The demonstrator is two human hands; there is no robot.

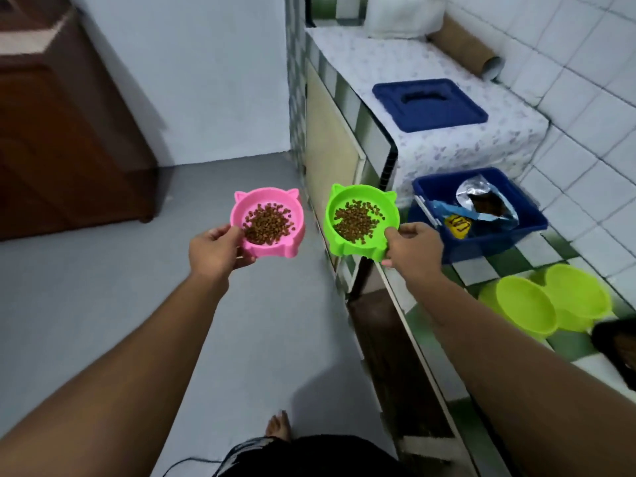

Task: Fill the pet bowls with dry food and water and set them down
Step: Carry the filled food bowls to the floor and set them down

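My bare foot stood on the grey floor below me, and both my arms reached forward over it. My left hand pinched the near left edge of the pink bowl, thumb on the rim and fingers curled underneath. My right hand gripped the near right edge of the green bowl the same way. Both bowls hung in the air side by side but apart, the pink one over open floor and the green one at the front edge of the counter. Each carried a loose heap of dry food.

The risk, as I judged it, lay in that one-sided grip. Each bowl hung from a single edge, so any tilt on the way down could slide kibble over the far rim, and a slip of a thumb could drop the whole bowl. The green one might also knock the counter edge if I swung it right.

To my right, two lime bowls sat on the counter, and I could see no water in them. Farther along, the blue bin held the opened food bag, and its lid lay off on the raised shelf beyond. An open bag left like that could tip or spill.
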